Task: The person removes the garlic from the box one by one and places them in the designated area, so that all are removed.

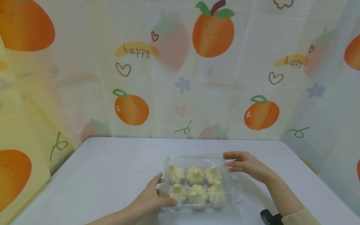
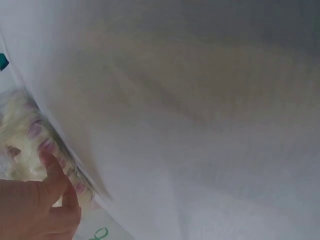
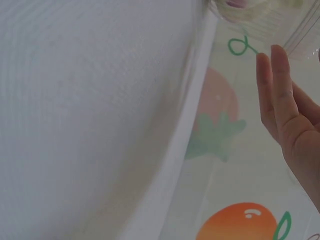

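A clear plastic box (image 1: 232, 184) with a lid sits on the white table. Inside it are several pale, ridged garlic bulbs (image 1: 195, 175) with pointed tops, standing in two rows; purple tints show on them in the left wrist view. My left hand (image 1: 150, 197) grips the box's near left corner, its thumb on the front and its fingers at the left side. At the far right corner, my right hand (image 1: 247, 164) has its fingers nearly straight, with the tips at the box's side. Whether those tips touch the plastic I cannot tell.
The white table (image 1: 112, 168) reaches back to a hanging cloth (image 1: 92, 47) printed with oranges, strawberries and hearts. A black object (image 1: 271, 217) is beside the right sleeve (image 1: 301, 217) at the front right.
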The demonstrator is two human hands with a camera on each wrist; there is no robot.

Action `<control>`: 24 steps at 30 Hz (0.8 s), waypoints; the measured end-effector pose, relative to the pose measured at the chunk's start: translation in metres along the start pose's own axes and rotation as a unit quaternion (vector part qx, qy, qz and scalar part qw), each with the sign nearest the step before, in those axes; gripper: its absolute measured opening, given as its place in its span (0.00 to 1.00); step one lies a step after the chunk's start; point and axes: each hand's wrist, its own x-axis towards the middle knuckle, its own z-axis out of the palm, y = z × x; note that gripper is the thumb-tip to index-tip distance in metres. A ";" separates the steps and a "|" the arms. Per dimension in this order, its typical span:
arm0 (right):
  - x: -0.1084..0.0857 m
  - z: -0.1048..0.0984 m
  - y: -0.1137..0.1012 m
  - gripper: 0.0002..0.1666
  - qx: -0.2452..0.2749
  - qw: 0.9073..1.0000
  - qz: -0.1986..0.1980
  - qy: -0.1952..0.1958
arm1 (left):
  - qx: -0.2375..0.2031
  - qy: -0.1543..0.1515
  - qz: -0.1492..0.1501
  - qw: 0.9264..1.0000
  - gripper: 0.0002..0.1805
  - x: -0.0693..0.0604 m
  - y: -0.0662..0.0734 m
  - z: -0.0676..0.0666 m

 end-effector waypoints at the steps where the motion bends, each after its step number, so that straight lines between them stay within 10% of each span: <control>1: 0.000 0.000 0.000 0.38 -0.001 1.000 0.001 0.001 | 0.006 0.005 0.001 1.000 0.64 0.000 0.000 0.001; 24: 0.002 -0.003 0.005 0.35 -0.045 0.999 0.013 0.001 | -0.009 -0.034 0.056 0.998 0.74 0.005 -0.011 0.007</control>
